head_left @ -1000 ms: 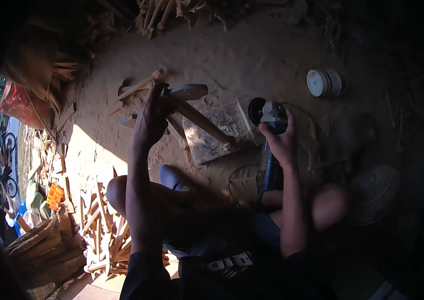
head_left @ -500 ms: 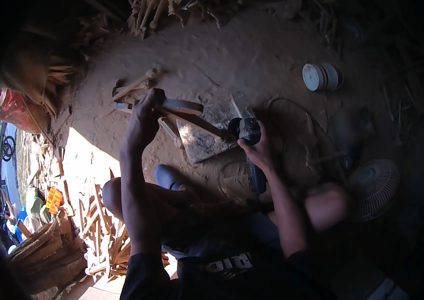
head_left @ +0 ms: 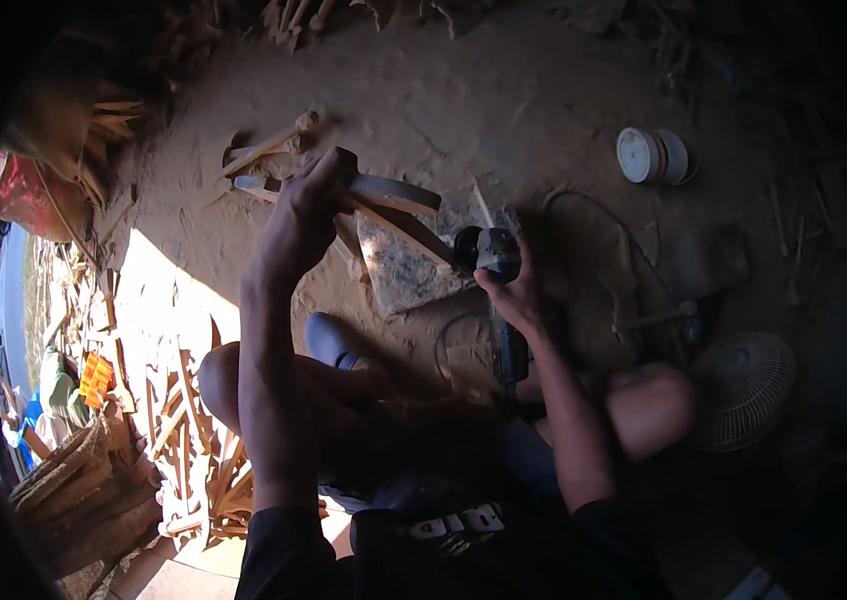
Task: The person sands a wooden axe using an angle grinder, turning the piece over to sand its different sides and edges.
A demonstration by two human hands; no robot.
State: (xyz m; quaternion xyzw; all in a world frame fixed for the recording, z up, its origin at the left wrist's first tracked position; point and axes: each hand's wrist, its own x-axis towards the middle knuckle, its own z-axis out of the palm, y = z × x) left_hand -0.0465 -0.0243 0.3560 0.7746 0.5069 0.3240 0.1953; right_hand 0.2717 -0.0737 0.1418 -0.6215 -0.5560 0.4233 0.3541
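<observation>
My left hand (head_left: 312, 205) is wrapped round a wooden piece (head_left: 399, 233) with a curved part (head_left: 399, 192) at its top and a long leg slanting down to the right. That leg reaches over a worn, pale block (head_left: 409, 275) on the ground. In my right hand (head_left: 519, 290) is a dark angle grinder (head_left: 510, 345), held upright with its head at the top. The grinder's round disc (head_left: 467, 248) is at the end of the leg; whether they touch I cannot tell.
Wooden pieces (head_left: 269, 143) lie beyond my left hand. A white round container (head_left: 641, 155) lies at the upper right, a round fan (head_left: 744, 390) at the lower right. A heap of wood sticks (head_left: 194, 450) and a sack (head_left: 69, 480) are at the lower left. A cable (head_left: 609, 215) curves behind the grinder.
The grinder in my right hand has moved left to the leg's end. My left hand has shifted slightly, turning the wooden piece a little. The view has shifted somewhat.
</observation>
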